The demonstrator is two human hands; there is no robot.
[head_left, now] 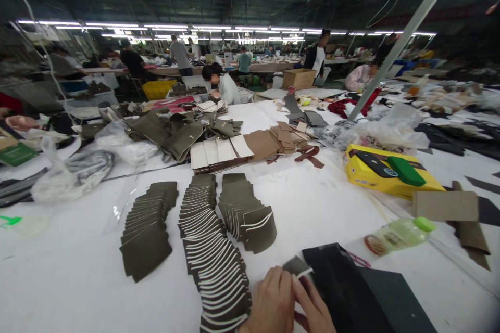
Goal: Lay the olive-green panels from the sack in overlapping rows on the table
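My left hand (272,296) is closed, its fingers curled at the near edge of a small olive leather piece (294,265). Beside it, my right hand (314,306) pinches the same piece where a white strip runs along its edge. The hands nearly touch, and they hide much of the piece. Just left of them, a long row of overlapping olive pieces with white edge strips (219,270) curves across the table. Two shorter rows lie beyond: plain olive pieces (146,250) at left and another olive stack (260,234) with a loose white strip on top.
A black board (347,281) lies right of my hands. Beyond it are a green-capped bottle (398,237) on its side and a yellow box (359,174). White and brown pieces (221,153) and olive leather flaps (182,140) lie farther back. A metal post (406,36) slants at right.
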